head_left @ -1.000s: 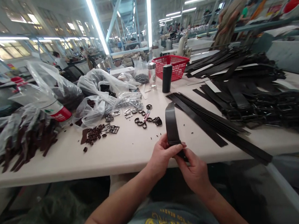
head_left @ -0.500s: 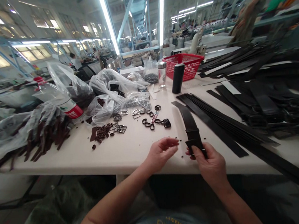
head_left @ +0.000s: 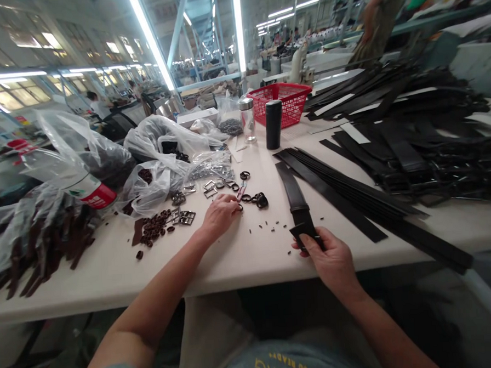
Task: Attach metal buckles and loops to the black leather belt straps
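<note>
Holding black strap in right hand; at dark loops with left hand, can't tell if gripping. Likely picking one loop; next needs neat fingertip pinch.

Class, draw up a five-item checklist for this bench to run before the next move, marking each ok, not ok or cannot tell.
1. Dark strap held by the right hand: ok, gripped at its near end.
2. Left hand beside the black loops: ok.
3. Loop secured in the left hand: cannot tell.
4. Small dark bits gathered together: not ok, scattered.
5. Black cylinder upright: ok.
</note>
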The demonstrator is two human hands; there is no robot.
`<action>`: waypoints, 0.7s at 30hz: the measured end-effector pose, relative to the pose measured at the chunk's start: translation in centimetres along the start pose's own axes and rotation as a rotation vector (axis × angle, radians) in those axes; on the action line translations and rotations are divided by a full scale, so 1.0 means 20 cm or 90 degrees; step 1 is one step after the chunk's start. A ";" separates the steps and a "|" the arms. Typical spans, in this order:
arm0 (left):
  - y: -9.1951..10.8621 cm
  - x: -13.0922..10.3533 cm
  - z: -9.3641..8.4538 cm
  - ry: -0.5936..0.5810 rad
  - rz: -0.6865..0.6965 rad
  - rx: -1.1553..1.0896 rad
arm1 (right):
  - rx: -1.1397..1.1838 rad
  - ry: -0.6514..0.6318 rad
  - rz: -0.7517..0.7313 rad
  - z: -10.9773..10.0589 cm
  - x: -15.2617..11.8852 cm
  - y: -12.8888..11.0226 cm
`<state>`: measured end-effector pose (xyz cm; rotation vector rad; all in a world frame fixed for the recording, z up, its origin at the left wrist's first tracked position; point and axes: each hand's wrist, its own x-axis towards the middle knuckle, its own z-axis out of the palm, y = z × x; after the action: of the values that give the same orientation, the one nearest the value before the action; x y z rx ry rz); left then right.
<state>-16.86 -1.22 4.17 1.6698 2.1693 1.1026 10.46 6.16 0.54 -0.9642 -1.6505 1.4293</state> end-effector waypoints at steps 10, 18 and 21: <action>0.37 -0.21 0.28 -0.004 -0.322 -0.669 | -0.051 -0.010 -0.023 0.02 -0.02 -0.04; 0.48 -0.25 0.42 0.047 -0.335 -0.730 | -0.056 -0.038 -0.041 0.02 -0.02 -0.06; 0.47 -0.25 0.44 0.069 -0.313 -0.716 | -0.081 -0.063 -0.047 0.02 -0.02 -0.05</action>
<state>-3.15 -0.98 2.75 0.5543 1.3404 1.7429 10.27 5.57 1.51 -0.9046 -1.8492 1.3556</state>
